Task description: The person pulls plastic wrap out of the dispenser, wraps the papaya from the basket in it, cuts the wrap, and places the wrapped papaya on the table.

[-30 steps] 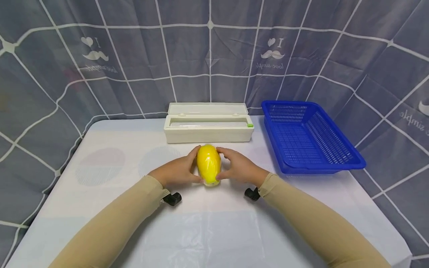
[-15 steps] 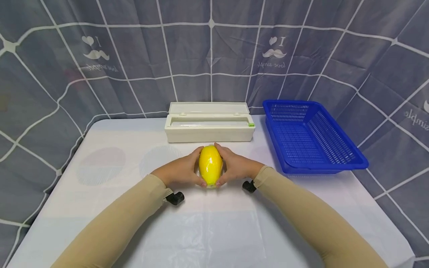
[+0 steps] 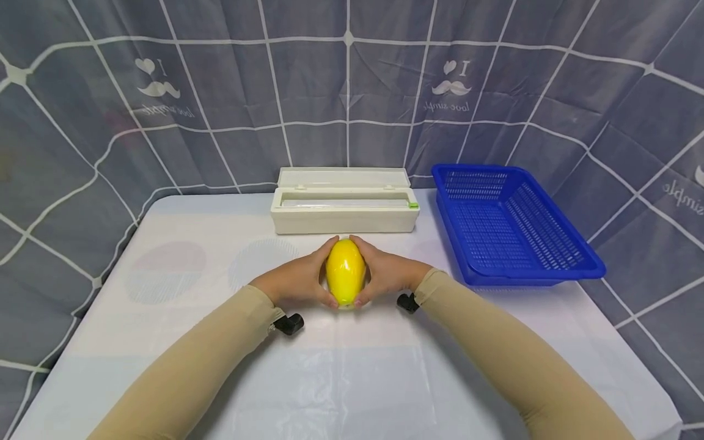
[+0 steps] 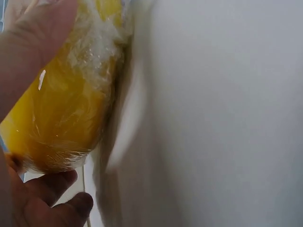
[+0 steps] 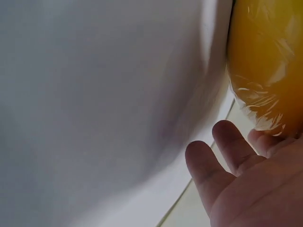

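A yellow mango (image 3: 345, 272) wrapped in clear cling film lies lengthwise between both hands at the middle of the table. My left hand (image 3: 299, 278) holds its left side, thumb at the near end and fingers at the far end. From the right, my right hand (image 3: 389, 273) grips it the same way. The left wrist view shows crinkled film gathered along the underside of the mango (image 4: 66, 109), with the thumb (image 4: 35, 42) across it. In the right wrist view the film is bunched around the far end of the mango (image 5: 270, 61), beside spread fingertips (image 5: 227, 135).
Behind the hands stands a white cling film dispenser box (image 3: 345, 220), its lid (image 3: 343, 178) raised and a green tab (image 3: 413, 205) at its right end. A blue perforated basket (image 3: 517, 272) sits at the right. A grey checked curtain (image 3: 308, 79) borders the white-covered table (image 3: 341, 379).
Both hands have closed in around the mango, their thumbs now near each other at its near end. The film on top looks smoother. The box and basket stay where they were.
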The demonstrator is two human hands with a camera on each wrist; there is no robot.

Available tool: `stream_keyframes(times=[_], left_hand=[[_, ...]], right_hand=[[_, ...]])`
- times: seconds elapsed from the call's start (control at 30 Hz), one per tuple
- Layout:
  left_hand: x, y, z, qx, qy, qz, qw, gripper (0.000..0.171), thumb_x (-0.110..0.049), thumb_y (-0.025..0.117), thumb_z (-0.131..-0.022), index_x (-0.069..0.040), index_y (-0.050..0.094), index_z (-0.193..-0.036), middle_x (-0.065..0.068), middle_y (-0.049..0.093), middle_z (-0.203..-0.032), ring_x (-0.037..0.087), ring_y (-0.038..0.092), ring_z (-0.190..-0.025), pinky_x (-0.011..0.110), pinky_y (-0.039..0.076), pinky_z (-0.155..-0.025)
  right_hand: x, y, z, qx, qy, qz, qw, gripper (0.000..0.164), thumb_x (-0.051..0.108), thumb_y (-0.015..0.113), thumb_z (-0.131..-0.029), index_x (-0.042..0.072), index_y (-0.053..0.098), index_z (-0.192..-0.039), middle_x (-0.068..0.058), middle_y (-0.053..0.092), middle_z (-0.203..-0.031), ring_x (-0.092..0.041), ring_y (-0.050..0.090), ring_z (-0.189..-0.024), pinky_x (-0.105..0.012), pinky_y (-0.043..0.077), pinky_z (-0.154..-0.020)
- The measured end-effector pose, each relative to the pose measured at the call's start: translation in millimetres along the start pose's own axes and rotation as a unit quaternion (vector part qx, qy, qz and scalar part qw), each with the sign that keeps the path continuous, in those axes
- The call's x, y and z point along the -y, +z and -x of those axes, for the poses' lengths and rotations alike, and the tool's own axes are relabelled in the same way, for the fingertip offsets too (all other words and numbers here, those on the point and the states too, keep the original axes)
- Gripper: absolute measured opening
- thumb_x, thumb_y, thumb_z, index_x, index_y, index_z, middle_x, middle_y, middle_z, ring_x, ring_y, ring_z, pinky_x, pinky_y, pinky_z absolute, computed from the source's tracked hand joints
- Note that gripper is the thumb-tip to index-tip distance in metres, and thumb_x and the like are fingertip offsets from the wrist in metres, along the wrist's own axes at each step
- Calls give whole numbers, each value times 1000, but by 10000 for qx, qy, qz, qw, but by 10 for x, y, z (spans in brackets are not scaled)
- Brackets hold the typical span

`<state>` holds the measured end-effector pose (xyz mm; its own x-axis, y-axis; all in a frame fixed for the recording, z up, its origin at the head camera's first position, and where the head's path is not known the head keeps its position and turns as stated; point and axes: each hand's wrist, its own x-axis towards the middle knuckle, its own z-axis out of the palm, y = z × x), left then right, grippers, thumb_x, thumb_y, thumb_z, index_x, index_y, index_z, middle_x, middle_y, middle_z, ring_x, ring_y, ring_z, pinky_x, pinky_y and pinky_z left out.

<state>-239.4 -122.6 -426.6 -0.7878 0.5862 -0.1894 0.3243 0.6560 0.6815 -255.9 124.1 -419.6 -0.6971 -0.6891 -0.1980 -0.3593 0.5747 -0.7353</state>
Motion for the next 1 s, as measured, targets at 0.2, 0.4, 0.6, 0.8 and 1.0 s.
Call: stream_keyframes(times=[0.2,0.4,0.6,0.8,1.0], left_hand=[[-57,-5,26,-111,75,-348,9993,148,-47,98,-69,-10,-4,-170,11,5,-178,33,12,-165,57,11,-133],[-85,5,44,-78,19,-412,9991,147,-46,98,-68,-10,-3,-170,11,15,-177,29,22,-163,56,9,-133],[-64,14,19,-92,66,-195,9997,146,-41,100,-66,-12,1,-170,13,24,-174,32,34,-157,55,25,-130],[-25,13,22,-101,-59,-199,9997,147,-44,100,-66,-15,0,-170,14,27,-173,33,40,-154,55,30,-128],[6,28,19,-60,17,62,10000,147,-42,100,-68,-14,-2,-170,14,24,-174,32,39,-154,53,28,-130]], right_hand=[[11,0,-11,37,-74,10,10000,136,28,100,-66,21,8,-165,-9,34,-162,-22,43,-144,-46,26,-130],[35,35,39,-56,119,0,9999,146,31,99,-68,9,-5,-169,-15,17,-174,-26,28,-158,-48,18,-133],[47,52,101,-359,167,513,9979,139,39,99,-69,12,6,-168,-11,29,-171,-25,36,-155,-48,26,-131],[60,60,111,-441,26,452,9980,132,38,99,-72,11,12,-167,-10,35,-167,-25,38,-154,-48,27,-131],[59,59,122,-437,63,196,9988,126,37,99,-71,16,18,-166,-7,42,-164,-25,42,-152,-49,28,-130]])
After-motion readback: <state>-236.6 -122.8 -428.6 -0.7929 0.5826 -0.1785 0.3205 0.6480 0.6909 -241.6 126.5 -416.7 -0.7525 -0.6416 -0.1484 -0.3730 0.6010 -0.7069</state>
